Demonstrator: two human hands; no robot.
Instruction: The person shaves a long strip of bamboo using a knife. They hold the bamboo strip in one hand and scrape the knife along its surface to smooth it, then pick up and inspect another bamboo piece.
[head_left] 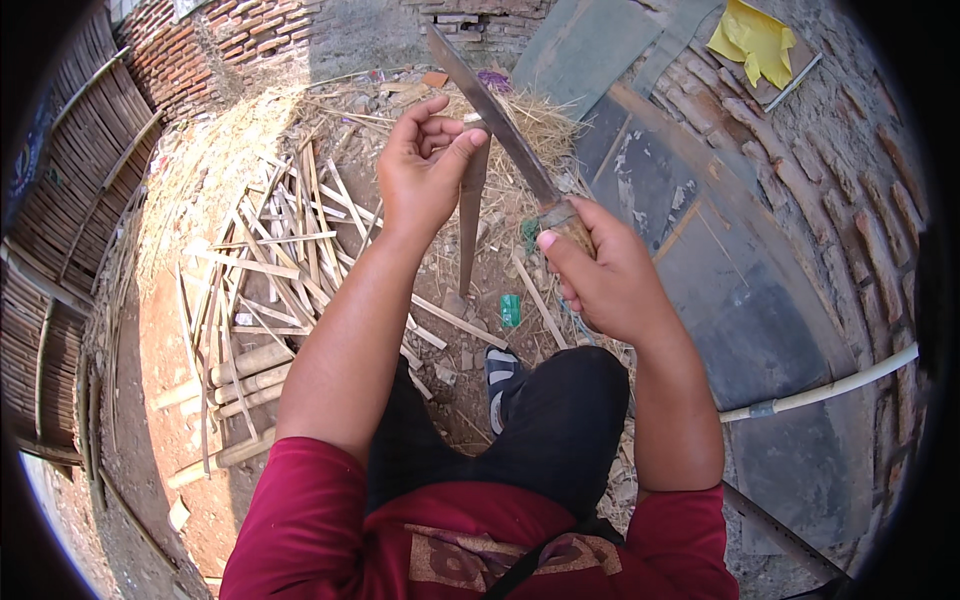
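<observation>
My right hand is wrapped round the wooden handle of a machete. Its long dark blade slants up and to the left. Closed at the upper end of a brown bamboo strip, my left hand has its thumb against the strip and the other fingers curled. The strip hangs upright and looks narrower toward the ground. In this view the blade crosses close by the strip's pale top end; whether they touch I cannot tell.
Split bamboo strips lie in a loose pile on the left, with several bamboo poles below them. Dark panels lean by the brick wall at right. A pale pipe juts in there. A green wrapper lies ahead of my foot.
</observation>
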